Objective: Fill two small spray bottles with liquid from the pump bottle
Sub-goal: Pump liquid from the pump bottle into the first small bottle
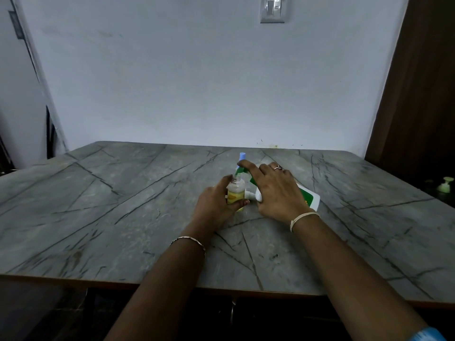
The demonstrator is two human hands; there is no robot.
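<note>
Near the far edge of the table (123, 193), my left hand (216, 200) is gripping the small spray bottle (235, 193) upright; my right hand (275, 190) is gripping the pump bottle (310, 197), its nozzle (238, 171) tilting leftward over the open neck.

One left hand (213, 205), one right hand (277, 193), one small spray bottle (235, 191), one pump bottle (314, 199), one blue cap (242, 155)

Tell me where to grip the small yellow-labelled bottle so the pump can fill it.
Grip the small bottle round its labelled body, from the left, as the left hand does. It stands upright with an open neck, and the pump bottle with the right hand crowds its right side, so low fingers likely keep the mouth free.
</note>
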